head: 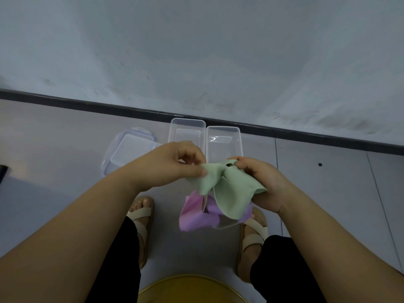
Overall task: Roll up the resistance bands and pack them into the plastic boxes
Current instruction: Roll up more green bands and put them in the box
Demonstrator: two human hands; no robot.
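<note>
so both my left hand (175, 165) and right hand (260, 182) pinch the green band (227, 189); it's light, floppy, best gripped at its end.

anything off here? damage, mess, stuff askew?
Nothing damaged or spilled. The green band, pinched by the left hand and right hand, is twisted and bunched, not rolled. The pink band and purple band hang or lie crumpled below it; which, I cannot tell. Both plastic boxes stand open and empty; the lids lie skewed beside them.
</note>
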